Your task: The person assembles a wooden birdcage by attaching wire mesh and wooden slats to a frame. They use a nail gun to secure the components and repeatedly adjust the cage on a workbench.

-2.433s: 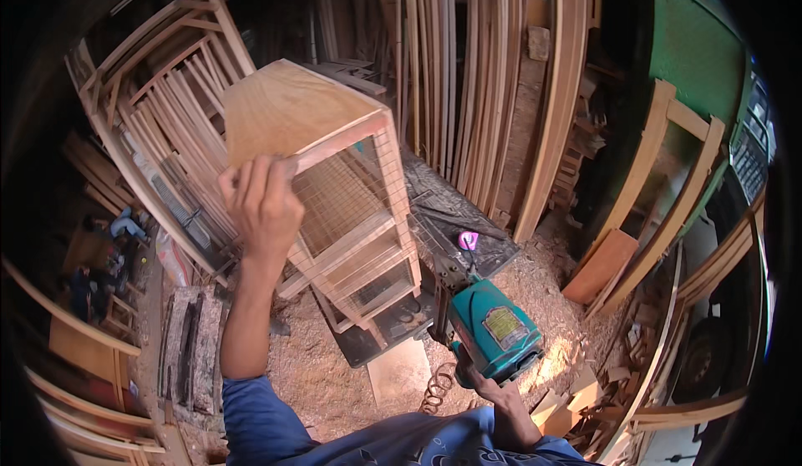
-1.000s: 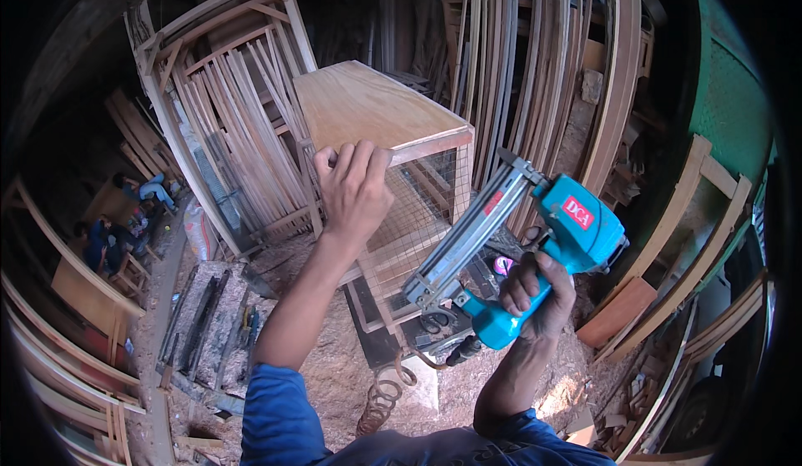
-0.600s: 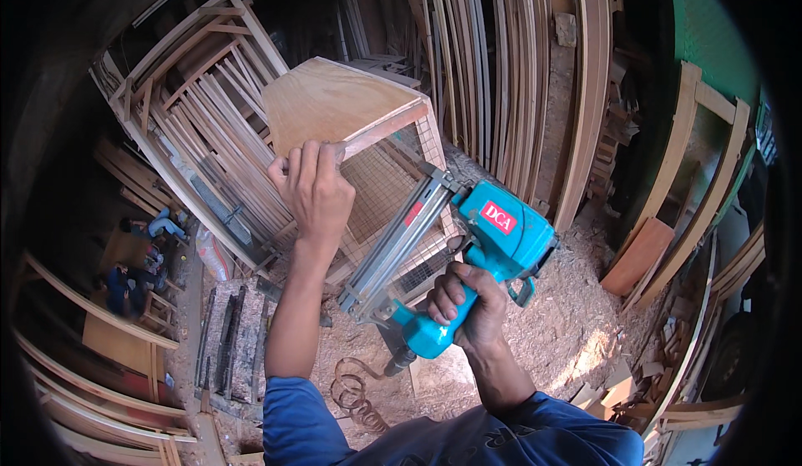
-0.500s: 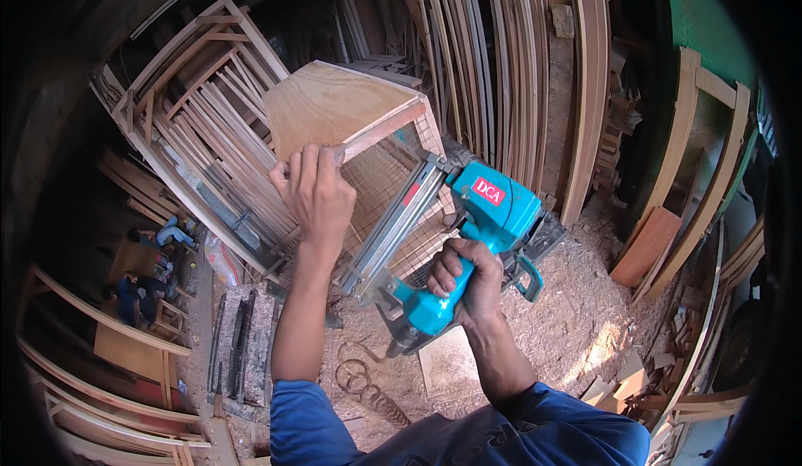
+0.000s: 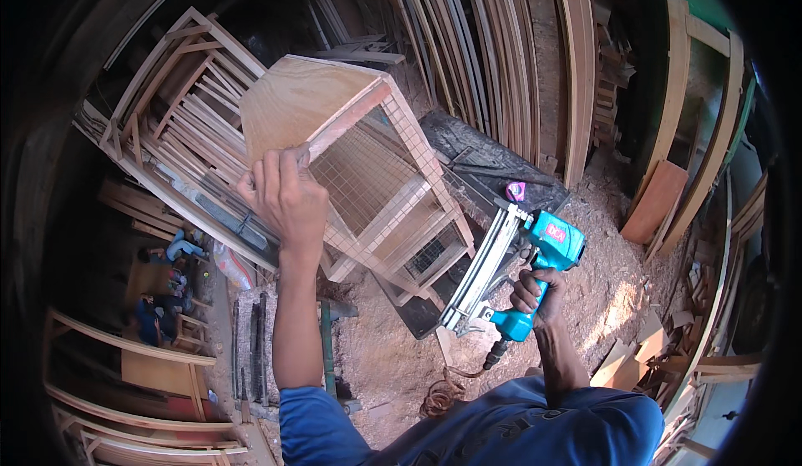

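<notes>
My right hand [image 5: 539, 295] is wrapped round the handle of a teal pneumatic nail gun [image 5: 558, 239] with a long silver magazine. The tool hangs to the right of a wooden cage [image 5: 338, 133], apart from it. An air hose [image 5: 447, 389] curls below the tool's handle. Fingers of my left hand [image 5: 288, 197] are curled over the cage's near left corner, gripping its frame. The cage has a plywood panel [image 5: 309, 90] on the upper left and wire mesh [image 5: 368, 169] across its open frame. Its lower end rests on a dark bench [image 5: 476, 150].
A small pink and white item [image 5: 515, 191] sits on the bench. Long timber strips [image 5: 493, 65] lean at the back. Wooden frames [image 5: 671, 123] stand at the right, above offcuts [image 5: 652, 345]. Sawdust covers the floor [image 5: 384, 324]. Other people [image 5: 154, 315] are at the far left.
The nail gun in my right hand has moved right and away from the cage, uncovering the mesh and bench. My left hand still grips the cage's corner.
</notes>
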Demonstrator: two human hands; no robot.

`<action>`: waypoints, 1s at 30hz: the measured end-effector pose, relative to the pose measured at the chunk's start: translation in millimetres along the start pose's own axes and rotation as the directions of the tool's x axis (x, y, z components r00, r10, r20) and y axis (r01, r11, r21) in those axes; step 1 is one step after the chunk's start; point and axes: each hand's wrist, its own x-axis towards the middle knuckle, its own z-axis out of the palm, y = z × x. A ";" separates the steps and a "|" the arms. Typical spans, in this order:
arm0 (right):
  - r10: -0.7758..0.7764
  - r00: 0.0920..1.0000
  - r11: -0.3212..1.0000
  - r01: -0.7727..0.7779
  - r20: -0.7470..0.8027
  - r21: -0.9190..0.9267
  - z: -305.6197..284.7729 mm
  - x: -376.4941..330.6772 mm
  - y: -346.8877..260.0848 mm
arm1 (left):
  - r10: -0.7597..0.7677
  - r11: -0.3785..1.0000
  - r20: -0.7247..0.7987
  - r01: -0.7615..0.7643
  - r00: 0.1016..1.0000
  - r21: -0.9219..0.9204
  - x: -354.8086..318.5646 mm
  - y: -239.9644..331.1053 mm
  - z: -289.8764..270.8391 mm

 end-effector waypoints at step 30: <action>-0.145 0.955 0.886 0.009 -0.259 -0.464 109.0 43.0 57.4 | -0.012 1.000 0.039 0.012 0.999 0.007 2.2 1.6 -3.3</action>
